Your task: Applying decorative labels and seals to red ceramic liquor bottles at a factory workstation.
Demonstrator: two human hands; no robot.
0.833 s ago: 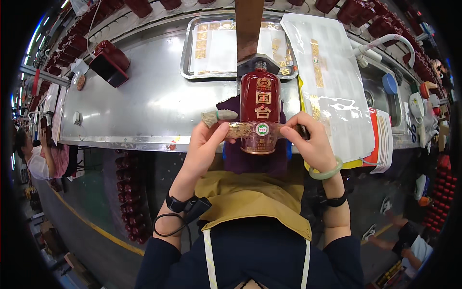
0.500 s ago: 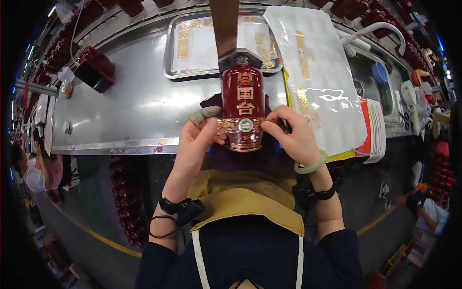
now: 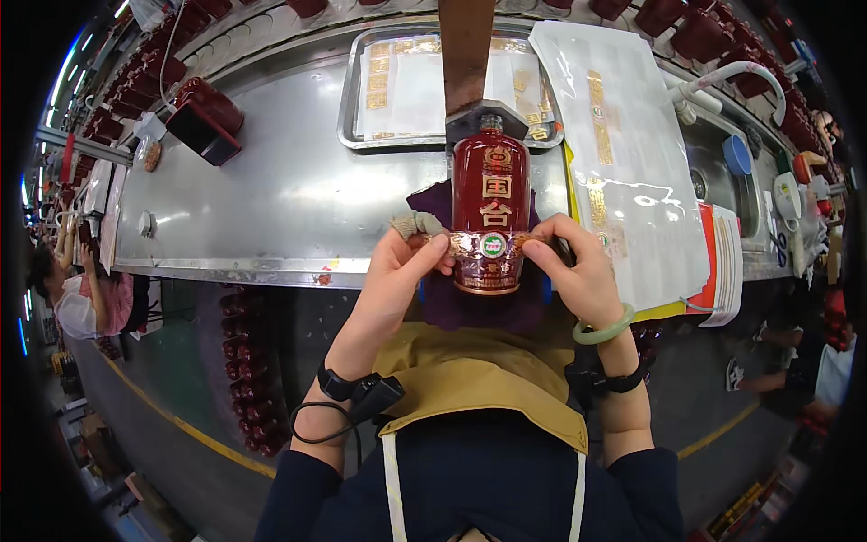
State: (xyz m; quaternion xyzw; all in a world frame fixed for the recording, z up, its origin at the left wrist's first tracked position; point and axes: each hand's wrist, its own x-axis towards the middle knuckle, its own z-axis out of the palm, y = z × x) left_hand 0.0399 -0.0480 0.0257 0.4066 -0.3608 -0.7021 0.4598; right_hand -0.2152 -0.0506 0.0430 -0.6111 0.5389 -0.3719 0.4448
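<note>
A dark red glossy bottle (image 3: 490, 167) with gold lettering lies in front of me, its neck pointing away, partly over a dark purple cloth (image 3: 432, 200). Across its lower part runs a gold label strip (image 3: 492, 244) with a round green-and-white emblem in the middle. My left hand (image 3: 399, 269), a cloth cot on one finger, pinches the strip's left end at the bottle's side. At the other side my right hand (image 3: 580, 275) is closed with thumb and finger on the right end. The fingertips partly cover both ends, so how far they stick cannot be made out.
A metal tray (image 3: 348, 117) with label sheets stands behind the bottle, a brown upright bar (image 3: 466, 54) before it. Clear-coated label sheets (image 3: 632, 163) lie at right, beside a sink (image 3: 713, 172). A dark red container (image 3: 206, 117) stands at left. Another person (image 3: 86, 289) is far left.
The whole view has shifted, so the scene sits farther right. My fingertips, the left ones most, have come slightly closer in to the bottle's sides.
</note>
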